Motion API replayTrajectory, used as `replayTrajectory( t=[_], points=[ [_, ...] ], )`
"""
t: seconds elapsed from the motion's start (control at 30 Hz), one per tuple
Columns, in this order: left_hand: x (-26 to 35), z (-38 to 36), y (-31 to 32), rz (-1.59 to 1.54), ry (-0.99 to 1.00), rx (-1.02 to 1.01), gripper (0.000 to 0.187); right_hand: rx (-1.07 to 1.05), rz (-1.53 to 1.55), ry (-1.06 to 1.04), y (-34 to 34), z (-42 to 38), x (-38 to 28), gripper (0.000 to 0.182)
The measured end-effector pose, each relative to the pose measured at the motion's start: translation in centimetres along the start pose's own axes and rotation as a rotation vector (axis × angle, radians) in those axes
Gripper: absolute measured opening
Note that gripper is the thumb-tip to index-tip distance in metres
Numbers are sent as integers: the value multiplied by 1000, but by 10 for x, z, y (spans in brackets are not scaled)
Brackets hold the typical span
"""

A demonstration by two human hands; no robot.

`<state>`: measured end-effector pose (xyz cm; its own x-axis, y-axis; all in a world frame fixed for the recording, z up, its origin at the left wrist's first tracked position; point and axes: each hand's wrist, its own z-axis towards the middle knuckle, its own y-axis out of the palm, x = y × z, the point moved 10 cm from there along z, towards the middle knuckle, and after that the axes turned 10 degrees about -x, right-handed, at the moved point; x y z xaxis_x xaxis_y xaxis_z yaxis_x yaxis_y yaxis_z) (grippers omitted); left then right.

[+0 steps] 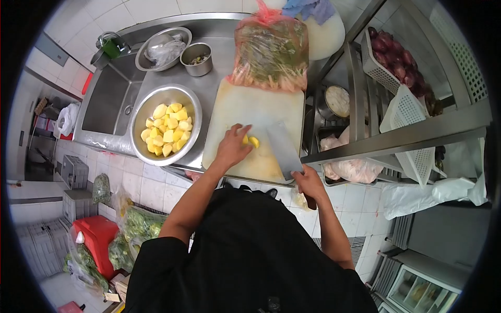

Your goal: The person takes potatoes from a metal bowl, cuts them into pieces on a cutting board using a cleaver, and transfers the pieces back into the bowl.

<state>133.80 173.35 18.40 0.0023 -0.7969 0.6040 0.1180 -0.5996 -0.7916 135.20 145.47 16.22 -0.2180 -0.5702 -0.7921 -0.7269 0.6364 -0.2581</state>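
My right hand [309,183] is closed round the handle of a cleaver [282,148], whose broad blade lies over the right part of the white cutting board [261,112]. On the board, my left hand [235,145] curls its fingers and thumb about a peeled yellow potato piece [245,139], partly hidden by the hand. Just to its right sits another cut potato piece [254,142], apart from the blade. Left of the board, a steel bowl [136,112] holds many peeled, cut potato pieces [168,130].
A pink plastic bag of green vegetables [271,52] lies across the board's far end. Behind the bowl stand a small steel pot [197,67] and a basin [142,61], beside the sink [107,112]. A metal rack [396,136] with red onions [394,57] rises at right.
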Motion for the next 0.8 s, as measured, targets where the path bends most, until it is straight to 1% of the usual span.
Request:
replayTrajectory(
  t=[0.03, 0.1, 0.13, 0.2, 0.23, 0.27, 0.33, 0.37, 0.43, 0.47, 0.53, 0.57, 0.63, 0.67, 0.73, 0.77, 0.8],
  points=[
    [3, 5, 5, 3, 3, -3, 42, 18, 27, 12, -3, -2, 2, 27],
    [12, 18, 42, 179, 78, -262, 34, 39, 19, 6, -3, 3, 15, 27],
    [9, 25, 44, 189, 74, -255, 34, 56, 8, -1, -2, 5, 16, 27],
    [3, 32, 57, 147, 108, -358, 32, 39, 31, -7, 5, 6, 18, 27],
    [-1, 32, 53, 126, 84, -306, 27, 33, 53, 4, 9, 7, 19, 27],
    [-8, 29, 51, 139, 75, -300, 27, 21, 55, -8, 13, 9, 20, 27],
    [-14, 26, 40, 18, 65, -213, 25, 26, 75, 27, 14, 11, 28, 27],
    [-17, 23, 39, 19, 66, -213, 25, 16, 90, 22, 14, 12, 32, 26],
    [-44, 18, 31, -278, -102, -181, 25, 21, 102, 27, 13, 14, 38, 25],
    [-48, 16, 28, -279, -103, -180, 25, 23, 113, 32, 13, 15, 41, 25],
    [-81, -1, 44, -702, -495, -317, 30, 14, 107, 44, 12, 13, 35, 24],
    [-84, -3, 44, -705, -496, -313, 30, 9, 105, 57, 12, 12, 34, 23],
    [-66, 6, 16, -408, -207, -117, 33, 7, 105, 64, 11, 13, 33, 23],
    [-65, 4, 20, -411, -211, -114, 33, 6, 110, 71, 12, 13, 34, 23],
    [-21, 10, 27, -68, 54, -189, 36, 1, 91, 80, 11, 16, 34, 23],
    [-18, 14, 39, 3, 20, -266, 39, 1, 79, 86, 11, 18, 34, 23],
    [-19, 18, 44, 4, 19, -264, 39, 0, 78, 84, 12, 20, 35, 23]
  ],
)
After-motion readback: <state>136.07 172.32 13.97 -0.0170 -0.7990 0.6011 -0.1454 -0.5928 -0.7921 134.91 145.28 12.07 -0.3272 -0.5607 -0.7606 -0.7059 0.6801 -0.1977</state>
